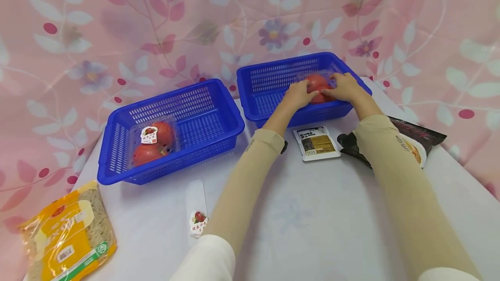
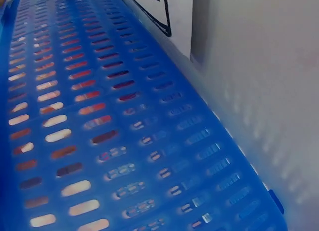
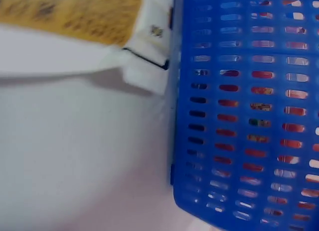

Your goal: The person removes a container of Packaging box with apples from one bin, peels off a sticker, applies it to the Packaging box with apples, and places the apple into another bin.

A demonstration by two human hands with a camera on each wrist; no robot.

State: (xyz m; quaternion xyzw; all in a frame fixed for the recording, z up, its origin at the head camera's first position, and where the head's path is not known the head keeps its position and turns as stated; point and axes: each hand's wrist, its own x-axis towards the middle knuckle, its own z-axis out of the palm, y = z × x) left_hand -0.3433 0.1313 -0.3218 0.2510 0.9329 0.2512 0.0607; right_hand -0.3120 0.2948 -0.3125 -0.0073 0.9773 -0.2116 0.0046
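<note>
In the right blue basket [image 1: 269,75], a clear plastic box of tomatoes [image 1: 318,82] sits toward the right end. My left hand [image 1: 297,95] holds its left side, thumb and fingers bent over the red fruit. From the right, my right hand [image 1: 344,88] grips the same box, its thumb near the left thumb. Both wrist views are filled by the slotted basket wall [image 2: 104,86], with red showing through the slots; the hands are mostly hidden there.
A second blue basket [image 1: 203,125] on the left holds another tomato box [image 1: 150,148] with a label. A sticker strip [image 1: 197,203] and a yellow bag [image 1: 64,237] lie nearby. A flat packet [image 1: 316,143] and a black bag [image 1: 416,135] lie before the right basket.
</note>
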